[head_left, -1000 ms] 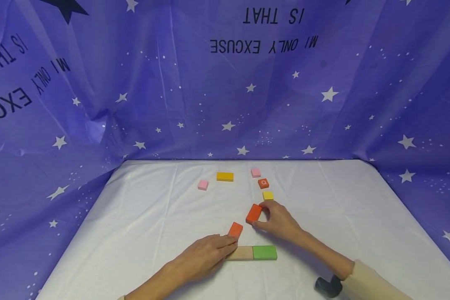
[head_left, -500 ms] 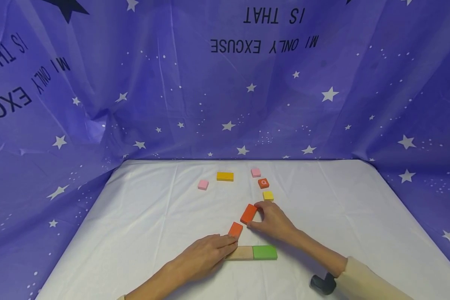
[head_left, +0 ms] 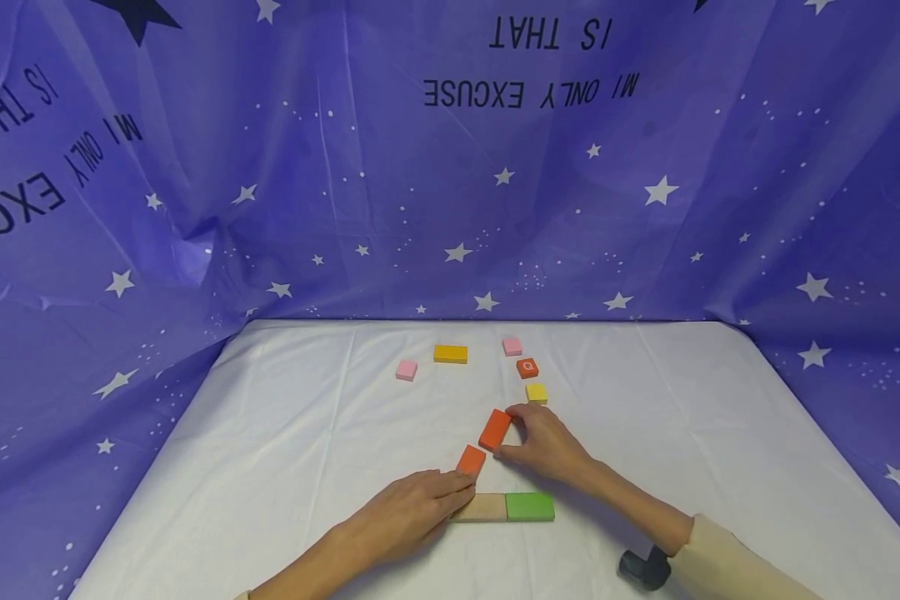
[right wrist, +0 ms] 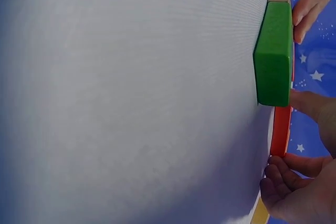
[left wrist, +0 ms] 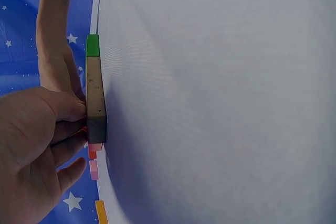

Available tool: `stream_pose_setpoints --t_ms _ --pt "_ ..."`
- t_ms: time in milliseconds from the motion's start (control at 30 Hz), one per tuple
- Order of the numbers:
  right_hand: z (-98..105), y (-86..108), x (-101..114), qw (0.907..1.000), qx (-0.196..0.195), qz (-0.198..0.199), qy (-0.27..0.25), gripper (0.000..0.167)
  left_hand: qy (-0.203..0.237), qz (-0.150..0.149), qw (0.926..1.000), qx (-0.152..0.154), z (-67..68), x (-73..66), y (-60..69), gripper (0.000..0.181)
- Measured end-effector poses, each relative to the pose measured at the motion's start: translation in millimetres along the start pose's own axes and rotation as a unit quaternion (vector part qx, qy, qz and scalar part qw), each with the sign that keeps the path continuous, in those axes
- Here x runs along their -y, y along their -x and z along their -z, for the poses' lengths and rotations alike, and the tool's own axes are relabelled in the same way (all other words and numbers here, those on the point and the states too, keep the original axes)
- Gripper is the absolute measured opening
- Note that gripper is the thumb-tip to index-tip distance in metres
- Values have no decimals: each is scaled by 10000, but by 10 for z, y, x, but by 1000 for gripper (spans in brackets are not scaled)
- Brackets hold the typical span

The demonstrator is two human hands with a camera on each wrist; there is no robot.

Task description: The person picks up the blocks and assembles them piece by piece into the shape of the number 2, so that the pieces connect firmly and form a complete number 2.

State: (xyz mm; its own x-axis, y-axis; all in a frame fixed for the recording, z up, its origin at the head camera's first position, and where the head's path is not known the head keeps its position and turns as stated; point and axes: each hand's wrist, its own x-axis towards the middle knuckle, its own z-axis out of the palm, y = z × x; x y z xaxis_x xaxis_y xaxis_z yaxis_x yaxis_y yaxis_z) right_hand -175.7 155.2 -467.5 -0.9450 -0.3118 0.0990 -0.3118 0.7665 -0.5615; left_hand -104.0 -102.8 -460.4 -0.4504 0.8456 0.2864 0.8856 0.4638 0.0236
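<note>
In the head view, my right hand [head_left: 551, 446] pinches a long orange block [head_left: 495, 431] between thumb and fingers at its right side. Just down and left of it, a small gap apart, lies another orange block [head_left: 471, 461]. The fingers of my left hand [head_left: 401, 512] stretch over that block's near end and partly hide it. Under the left hand's edge a plain wooden block [head_left: 483, 507] shows, end to end with a green block [head_left: 530, 506]. The left wrist view has my left thumb beside the wooden block [left wrist: 95, 85]; what the fingertips touch behind it is hidden.
Farther back on the white-covered table [head_left: 270, 467] lie a yellow square block [head_left: 536, 394], an orange block marked Q [head_left: 527, 367], two pink blocks [head_left: 407, 371] and a yellow-orange oblong block [head_left: 450, 354]. A starry blue curtain [head_left: 450, 208] encloses the back and sides.
My right hand has shifted the long orange block left, closer to the other orange block, and has stayed nearly still in the last half second. The left hand has not moved.
</note>
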Motion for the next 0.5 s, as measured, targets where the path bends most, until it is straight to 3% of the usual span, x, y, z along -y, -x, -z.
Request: stream_pose_setpoints --t_ms 500 --pt "2 -20 48 9997 242 -23 -22 63 -69 -13 10000 29 -5 6 -2 34"
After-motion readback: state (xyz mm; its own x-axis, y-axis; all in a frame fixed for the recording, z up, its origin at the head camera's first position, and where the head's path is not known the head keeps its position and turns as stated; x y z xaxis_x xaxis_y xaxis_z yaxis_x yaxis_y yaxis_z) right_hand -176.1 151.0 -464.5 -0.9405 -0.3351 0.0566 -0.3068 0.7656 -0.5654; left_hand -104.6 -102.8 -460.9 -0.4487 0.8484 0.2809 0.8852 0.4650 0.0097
